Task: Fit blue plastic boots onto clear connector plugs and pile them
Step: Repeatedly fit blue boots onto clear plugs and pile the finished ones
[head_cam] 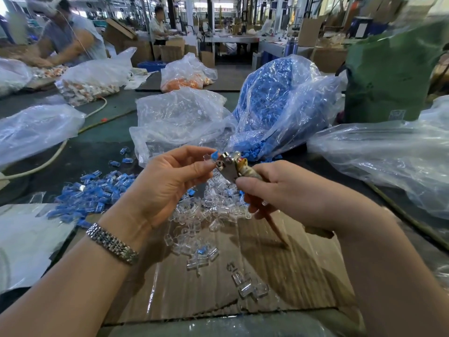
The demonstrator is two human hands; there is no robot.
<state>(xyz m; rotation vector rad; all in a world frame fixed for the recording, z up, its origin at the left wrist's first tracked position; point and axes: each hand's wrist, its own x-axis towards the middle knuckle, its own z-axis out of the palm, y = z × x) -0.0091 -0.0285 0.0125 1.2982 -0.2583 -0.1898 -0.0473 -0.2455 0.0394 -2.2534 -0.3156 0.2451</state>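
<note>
My left hand [167, 181] pinches a clear connector plug with a blue boot [211, 157] at its fingertips, held up against the metal head of a pair of pliers [229, 166]. My right hand [286, 193] grips the pliers by their handles. Below the hands a heap of loose clear plugs [213, 210] lies on a flattened cardboard sheet [279, 276]. To the left lies a pile of plugs fitted with blue boots [97, 193]. A clear bag full of blue boots [274, 105] stands behind, spilling some at its mouth.
A bag of clear plugs [179, 120] sits behind the hands. More plastic bags lie at left [36, 130] and right [388, 152]. A green sack [388, 76] stands far right, a cable [56, 152] crosses the table at left. Other people work at the far left.
</note>
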